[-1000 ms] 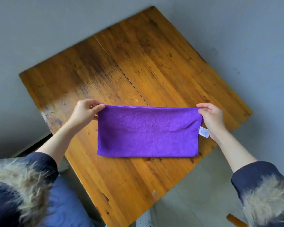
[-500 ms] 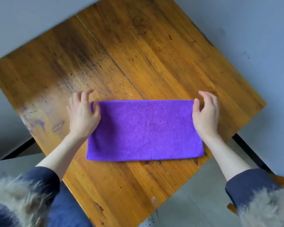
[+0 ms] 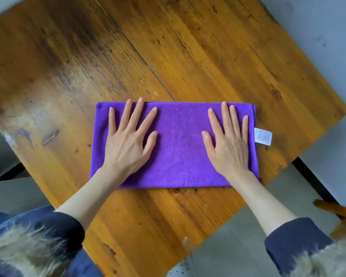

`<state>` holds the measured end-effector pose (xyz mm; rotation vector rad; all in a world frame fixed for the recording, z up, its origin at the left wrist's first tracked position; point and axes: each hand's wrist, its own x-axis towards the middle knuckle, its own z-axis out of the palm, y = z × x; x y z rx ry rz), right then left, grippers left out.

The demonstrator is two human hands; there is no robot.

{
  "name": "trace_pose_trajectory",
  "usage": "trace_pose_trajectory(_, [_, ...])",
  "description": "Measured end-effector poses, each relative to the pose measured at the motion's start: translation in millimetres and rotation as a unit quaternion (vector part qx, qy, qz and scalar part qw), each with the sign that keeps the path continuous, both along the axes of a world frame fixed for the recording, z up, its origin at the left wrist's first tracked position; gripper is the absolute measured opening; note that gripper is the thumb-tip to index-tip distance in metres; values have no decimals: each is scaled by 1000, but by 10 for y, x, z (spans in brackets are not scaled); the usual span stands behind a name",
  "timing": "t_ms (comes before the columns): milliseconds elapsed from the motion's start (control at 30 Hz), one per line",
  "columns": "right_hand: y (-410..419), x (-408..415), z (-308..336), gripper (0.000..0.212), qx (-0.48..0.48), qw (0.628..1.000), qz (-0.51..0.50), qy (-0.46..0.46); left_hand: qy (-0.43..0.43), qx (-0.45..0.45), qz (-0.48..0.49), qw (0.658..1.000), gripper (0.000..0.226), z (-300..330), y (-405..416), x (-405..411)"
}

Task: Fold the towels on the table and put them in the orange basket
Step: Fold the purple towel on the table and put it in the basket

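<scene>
Where hands press: flat purple towel [image 3: 180, 148]

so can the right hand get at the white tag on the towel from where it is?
Probably yes. The white tag sticks out past the purple towel edge, just beside the right hand, which lies flat on the towel; nothing covers it.

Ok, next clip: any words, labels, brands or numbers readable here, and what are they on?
White care tag sewn to the right edge of the purple towel: it carries rows of small print, too small and blurred to read.
Nothing else shows text: none on the wooden table, and none on the sleeves.
</scene>
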<state>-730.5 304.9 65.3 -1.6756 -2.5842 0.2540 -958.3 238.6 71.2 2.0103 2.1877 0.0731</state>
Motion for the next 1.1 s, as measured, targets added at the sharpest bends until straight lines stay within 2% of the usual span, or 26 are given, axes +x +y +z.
trace_pose_trajectory(233, [-431,305,-7,53,0,1000,14,12,-9,10,22,1000,54,-6,-601,27])
trace_pose_trajectory(367, [-446,310,-19,54,-8,1000,8,-14,21,4,13,1000,54,-41,-609,30])
trace_pose_trajectory(467, [-497,218,35,55,-9,1000,-2,-13,8,14,-1,1000,52,-50,-609,6])
trace_pose_trajectory(667, [-870,-237,103,56,-8,990,140,-6,-62,82,25,994,43,12,-766,-68])
trace_pose_trajectory(733, [-964,-386,83,57,-19,983,180,-25,-54,93,71,992,44,36,-899,-122])
trace_pose_trajectory(833, [-1071,-537,44,59,-31,978,193,-75,-63,78,207,973,49,87,-1128,-214])
trace_pose_trajectory(1000, [-1126,-775,46,59,-50,985,144,-82,-119,24,404,907,48,152,-1236,-326])
trace_pose_trajectory(1100, [-1101,-1008,88,59,-58,986,130,-83,-153,-12,480,864,51,222,-1074,-404])
